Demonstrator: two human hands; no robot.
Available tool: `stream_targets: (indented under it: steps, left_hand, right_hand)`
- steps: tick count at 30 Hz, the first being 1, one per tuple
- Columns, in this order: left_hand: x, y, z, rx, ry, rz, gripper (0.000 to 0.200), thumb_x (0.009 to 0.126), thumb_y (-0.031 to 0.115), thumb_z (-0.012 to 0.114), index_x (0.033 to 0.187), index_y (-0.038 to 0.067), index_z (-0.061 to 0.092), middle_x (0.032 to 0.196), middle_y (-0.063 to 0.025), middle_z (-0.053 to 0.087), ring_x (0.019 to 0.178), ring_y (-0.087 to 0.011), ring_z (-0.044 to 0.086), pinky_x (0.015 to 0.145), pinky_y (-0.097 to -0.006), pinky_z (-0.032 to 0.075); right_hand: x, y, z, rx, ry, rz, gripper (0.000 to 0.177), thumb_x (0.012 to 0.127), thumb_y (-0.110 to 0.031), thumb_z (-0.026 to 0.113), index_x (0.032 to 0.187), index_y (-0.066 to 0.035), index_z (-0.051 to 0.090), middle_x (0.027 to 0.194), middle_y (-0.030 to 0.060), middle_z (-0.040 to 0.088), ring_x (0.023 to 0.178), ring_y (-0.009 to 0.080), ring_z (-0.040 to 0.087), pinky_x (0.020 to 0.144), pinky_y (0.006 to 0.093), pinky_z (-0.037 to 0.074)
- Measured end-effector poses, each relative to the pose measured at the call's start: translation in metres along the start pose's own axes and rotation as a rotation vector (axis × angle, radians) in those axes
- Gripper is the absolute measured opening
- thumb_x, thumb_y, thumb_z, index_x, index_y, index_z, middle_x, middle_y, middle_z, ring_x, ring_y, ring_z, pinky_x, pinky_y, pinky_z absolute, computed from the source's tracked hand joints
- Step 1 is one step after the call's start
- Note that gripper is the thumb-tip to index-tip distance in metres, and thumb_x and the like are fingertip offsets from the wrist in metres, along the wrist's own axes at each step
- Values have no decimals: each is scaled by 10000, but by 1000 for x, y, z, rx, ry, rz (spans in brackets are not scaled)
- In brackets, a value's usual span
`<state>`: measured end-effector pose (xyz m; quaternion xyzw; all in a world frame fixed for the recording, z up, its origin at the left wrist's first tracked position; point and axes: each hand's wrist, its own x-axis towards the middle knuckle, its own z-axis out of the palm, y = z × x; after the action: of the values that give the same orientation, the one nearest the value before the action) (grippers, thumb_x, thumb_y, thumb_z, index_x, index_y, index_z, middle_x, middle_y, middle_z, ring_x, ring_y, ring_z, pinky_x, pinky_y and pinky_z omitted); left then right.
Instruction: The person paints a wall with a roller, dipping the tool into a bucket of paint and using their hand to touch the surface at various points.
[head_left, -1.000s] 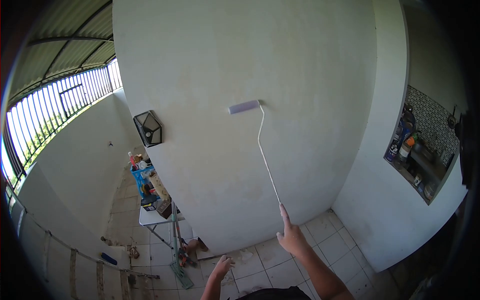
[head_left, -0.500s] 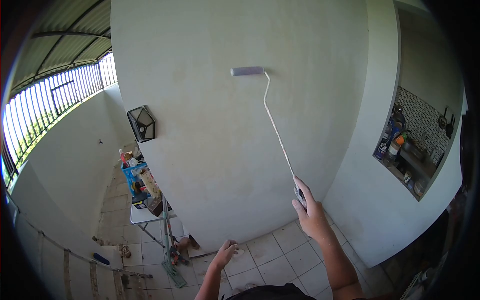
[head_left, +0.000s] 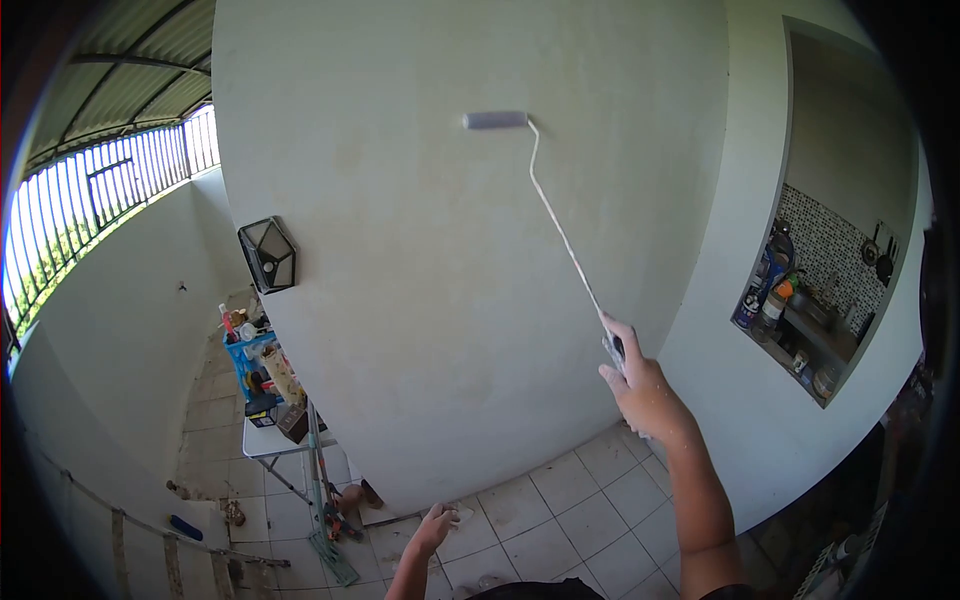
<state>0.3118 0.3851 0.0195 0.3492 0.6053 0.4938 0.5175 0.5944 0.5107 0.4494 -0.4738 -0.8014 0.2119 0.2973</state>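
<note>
A paint roller (head_left: 496, 121) lies level against the pale wall (head_left: 450, 300), high up. Its long, thin, paint-coated frame runs down to the right into my right hand (head_left: 645, 395), which is closed around the handle. White paint specks dot that hand and wrist. My left hand (head_left: 432, 529) hangs low over the floor tiles, apart from the wall, its fingers loosely curled and partly apart. No tool shows in it.
A black wall lamp (head_left: 268, 255) sits at the wall's left edge. Behind that edge a folding table (head_left: 262, 440) carries a blue crate (head_left: 240, 362); a green-headed broom (head_left: 333, 560) leans nearby. At right, a wall opening (head_left: 790, 368) shows kitchen items.
The roller has moved a little up the wall, and my right hand has risen with it. My left hand has shifted slightly down and left in view. The view has tilted a little.
</note>
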Motion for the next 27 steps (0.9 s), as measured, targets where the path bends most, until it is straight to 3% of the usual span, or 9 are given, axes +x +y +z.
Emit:
stream_targets:
  steps: [3, 5, 8, 12, 15, 19, 22, 23, 27]
  left_hand:
    - [13, 21, 8, 111, -109, -30, 351, 960, 221, 469, 1184, -41, 533, 1033, -135, 624, 944, -215, 606, 830, -321, 479]
    - [24, 47, 22, 172, -186, 29, 373, 951, 228, 467, 1178, -65, 520, 1063, -150, 615, 964, -221, 604, 833, -337, 502]
    - [24, 87, 43, 198, -247, 78, 375, 970, 221, 441, 1231, -40, 507, 1104, -133, 591, 1004, -213, 578, 878, -338, 479]
    - [13, 109, 51, 191, -356, 139, 378, 976, 228, 442, 1244, -32, 500, 1112, -134, 585, 1012, -215, 574, 879, -331, 479]
    - [10, 98, 41, 166, -399, 130, 370, 980, 233, 447, 1241, -23, 507, 1111, -131, 586, 1014, -212, 577, 881, -329, 471]
    - [8, 97, 24, 161, -303, 43, 336, 969, 194, 462, 1215, -26, 520, 1086, -125, 597, 1007, -209, 583, 889, -334, 475]
    - [-3, 137, 33, 135, -264, 144, 308, 965, 158, 475, 1204, -30, 524, 1075, -118, 600, 997, -204, 584, 887, -334, 479]
    - [-12, 160, 40, 133, -265, 192, 301, 967, 149, 478, 1205, -30, 523, 1076, -115, 600, 995, -202, 584, 884, -334, 478]
    - [-21, 262, 66, 282, -298, 440, 272, 976, 139, 475, 1199, -9, 518, 1073, -111, 589, 976, -192, 570, 869, -332, 467]
  right_hand:
    - [26, -44, -39, -68, 19, 46, 562, 992, -101, 483, 1478, -244, 238, 1027, 312, 636, 776, 434, 672, 710, 490, 529]
    - [34, -80, -67, -77, 10, 92, 533, 1003, -116, 449, 1475, -243, 237, 982, 269, 647, 570, 306, 629, 532, 426, 515]
    - [34, -97, -84, -91, 26, 57, 519, 1007, -123, 428, 1473, -245, 233, 960, 239, 649, 465, 203, 540, 415, 362, 456]
    - [12, -81, -83, -183, -9, 122, 516, 1009, -124, 427, 1469, -250, 232, 1026, 246, 653, 450, 200, 533, 412, 362, 459]
    - [-11, -70, -78, -208, -74, 242, 518, 1007, -122, 439, 1469, -255, 246, 1122, 276, 637, 631, 314, 658, 565, 430, 535]
    - [-26, -27, -52, -116, -12, 92, 527, 989, -128, 500, 1463, -241, 298, 1166, 319, 609, 1141, 496, 559, 951, 526, 442]
    - [-22, 2, -23, 45, 84, -79, 552, 975, -132, 538, 1467, -227, 306, 1119, 329, 616, 1078, 489, 588, 910, 493, 465]
    - [-20, 7, -16, 101, 145, -53, 431, 973, -144, 555, 1371, -124, 388, 986, 319, 640, 962, 490, 620, 813, 483, 491]
    - [-8, 24, 4, 48, 151, -34, 220, 997, -188, 530, 1069, -7, 428, 698, 240, 614, 679, 458, 628, 595, 499, 470]
